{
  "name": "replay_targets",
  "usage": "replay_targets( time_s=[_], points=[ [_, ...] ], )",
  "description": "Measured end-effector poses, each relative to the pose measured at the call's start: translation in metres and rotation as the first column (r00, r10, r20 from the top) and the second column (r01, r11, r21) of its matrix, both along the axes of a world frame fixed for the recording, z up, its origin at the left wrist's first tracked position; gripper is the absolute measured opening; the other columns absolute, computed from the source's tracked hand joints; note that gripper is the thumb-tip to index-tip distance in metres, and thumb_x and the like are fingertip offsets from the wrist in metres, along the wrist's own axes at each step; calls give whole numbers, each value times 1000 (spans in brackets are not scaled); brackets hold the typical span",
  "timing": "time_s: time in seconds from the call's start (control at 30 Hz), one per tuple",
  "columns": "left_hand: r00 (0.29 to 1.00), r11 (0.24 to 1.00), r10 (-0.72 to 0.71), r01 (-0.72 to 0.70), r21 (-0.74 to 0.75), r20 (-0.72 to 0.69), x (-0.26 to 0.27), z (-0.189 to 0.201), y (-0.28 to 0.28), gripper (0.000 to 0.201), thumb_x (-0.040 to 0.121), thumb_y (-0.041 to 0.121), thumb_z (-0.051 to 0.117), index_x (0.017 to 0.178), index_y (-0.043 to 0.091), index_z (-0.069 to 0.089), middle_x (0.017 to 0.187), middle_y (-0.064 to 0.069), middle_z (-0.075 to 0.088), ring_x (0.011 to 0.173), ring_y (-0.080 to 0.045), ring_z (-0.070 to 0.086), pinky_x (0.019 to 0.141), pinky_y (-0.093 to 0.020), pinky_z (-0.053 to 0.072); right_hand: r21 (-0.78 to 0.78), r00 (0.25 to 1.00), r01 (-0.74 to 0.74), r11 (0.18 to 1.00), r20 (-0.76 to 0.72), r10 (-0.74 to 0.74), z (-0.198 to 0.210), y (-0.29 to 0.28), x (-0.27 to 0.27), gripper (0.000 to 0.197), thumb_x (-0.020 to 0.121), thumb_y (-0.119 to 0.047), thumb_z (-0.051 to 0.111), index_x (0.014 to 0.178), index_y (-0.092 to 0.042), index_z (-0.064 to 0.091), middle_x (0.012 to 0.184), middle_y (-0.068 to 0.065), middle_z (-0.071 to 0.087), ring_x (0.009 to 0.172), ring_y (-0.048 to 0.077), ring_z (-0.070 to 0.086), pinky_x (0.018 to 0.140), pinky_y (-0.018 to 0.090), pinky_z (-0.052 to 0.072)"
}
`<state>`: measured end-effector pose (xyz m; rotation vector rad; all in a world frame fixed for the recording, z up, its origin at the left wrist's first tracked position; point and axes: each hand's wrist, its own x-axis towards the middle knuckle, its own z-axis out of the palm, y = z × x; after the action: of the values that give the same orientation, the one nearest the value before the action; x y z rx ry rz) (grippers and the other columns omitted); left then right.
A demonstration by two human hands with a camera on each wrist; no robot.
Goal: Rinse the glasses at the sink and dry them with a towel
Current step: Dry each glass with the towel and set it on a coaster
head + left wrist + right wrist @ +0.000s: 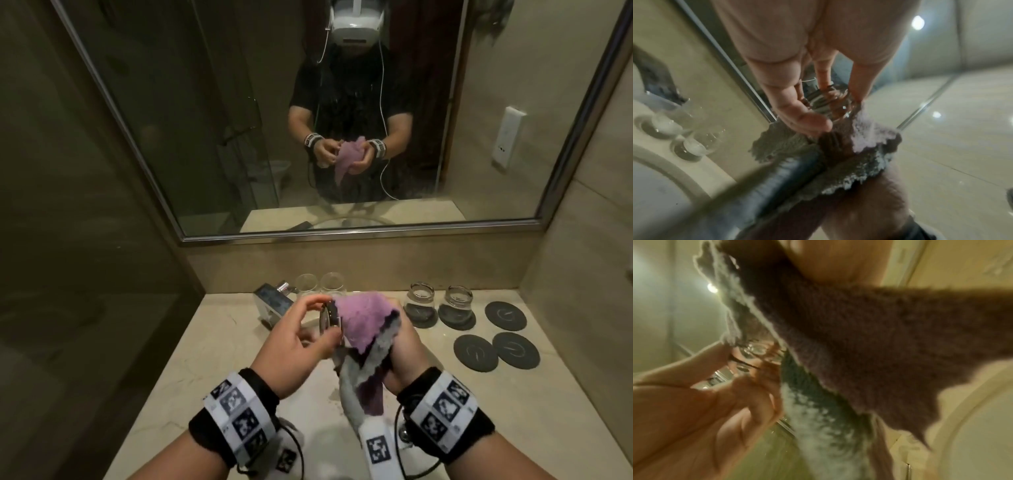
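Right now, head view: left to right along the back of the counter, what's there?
Faucet → two bare glasses beside it → the held towel → two glasses on coasters → empty coaster.

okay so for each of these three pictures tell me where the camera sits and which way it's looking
Head: on the head, facing forward and down at mirror and counter; both forearms show.
Left wrist: under the left hand, looking along its fingers at the glass.
Right wrist: under the right hand, looking along the towel; the other hand shows opposite.
Shared: all three show the glass and towel; head and left wrist also show two glasses on coasters.
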<state>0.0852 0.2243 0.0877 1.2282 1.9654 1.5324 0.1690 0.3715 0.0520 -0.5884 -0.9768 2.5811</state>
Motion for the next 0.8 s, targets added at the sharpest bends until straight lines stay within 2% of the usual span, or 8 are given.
replay_targets(
  time_s=[0.1, 0.17, 0.27, 0.4, 0.47, 0.63, 0.73, 0.8],
  points=[
    [930, 1000, 18, -20, 2, 367, 2, 2, 7, 31, 84, 33, 66, 113, 30, 56, 119, -7, 57, 71, -24, 68, 67, -36, 57, 165, 982, 175, 971, -94, -161, -1, -4, 1, 23, 94, -26, 47, 100, -6, 57, 87, 9, 69, 80, 22, 67, 66, 38, 55],
    [1000, 1000, 12, -12, -22, -3, 0, 0, 5, 32, 87, 32, 68, 116, 34, 55, 122, 1, 57, 83, -15, 66, 73, -30, 56, 121, 994, 83, 989, -79, -74, 0, -2, -1, 34, 90, -34, 51, 108, -7, 61, 103, 18, 68, 91, 27, 67, 80, 45, 56],
    [836, 995, -95, 68, -70, -540, -8, -9, -1, 43, 86, 32, 67, 126, 32, 52, 132, 8, 49, 117, -5, 52, 93, -20, 47, -126, 977, -200, 972, -101, 188, 13, 1, 1, 49, 93, -34, 40, 117, 2, 62, 111, 26, 64, 100, 35, 63, 94, 46, 50],
    [994, 1000, -21, 20, -14, -107, -4, -6, 1, 47, 77, 55, 63, 120, 42, 53, 120, 11, 57, 90, -11, 67, 77, -33, 58, 26, 985, -152, 988, -73, 154, 5, -1, 1, 56, 91, -43, 43, 126, -3, 59, 129, 24, 57, 122, 40, 53, 108, 57, 35],
    [996, 1000, 22, -20, -21, 84, -6, -10, 6, 47, 75, 53, 66, 116, 34, 56, 121, -3, 59, 87, -25, 71, 75, -45, 60, 242, 999, 20, 970, -45, -10, 1, -2, 1, 45, 91, -38, 49, 117, -5, 65, 114, 8, 68, 109, 25, 64, 97, 51, 49],
    [855, 994, -91, 47, -97, -511, -9, -9, 0, 50, 85, 42, 65, 131, 29, 50, 133, 14, 49, 119, 1, 50, 98, -19, 45, 4, 982, -189, 982, -22, 189, 0, 2, -3, 55, 92, -42, 49, 128, 0, 55, 127, 21, 57, 116, 37, 52, 103, 49, 39],
    [980, 995, -2, -17, -95, -199, -9, -7, 3, 53, 84, 38, 70, 132, 34, 48, 129, 11, 53, 86, 0, 65, 78, -21, 54, -82, 979, -205, 975, -7, 205, -3, 4, -5, 61, 94, -43, 46, 136, 2, 46, 135, 28, 50, 120, 39, 50, 111, 54, 32],
    [980, 996, 40, -22, -91, 197, -9, -6, 8, 45, 82, 39, 65, 124, 27, 53, 124, -6, 57, 66, -16, 68, 67, -35, 59, 69, 996, -84, 994, 9, 84, -1, 0, -2, 50, 94, -39, 52, 129, -3, 53, 113, 15, 68, 103, 29, 65, 94, 47, 51]
  ],
)
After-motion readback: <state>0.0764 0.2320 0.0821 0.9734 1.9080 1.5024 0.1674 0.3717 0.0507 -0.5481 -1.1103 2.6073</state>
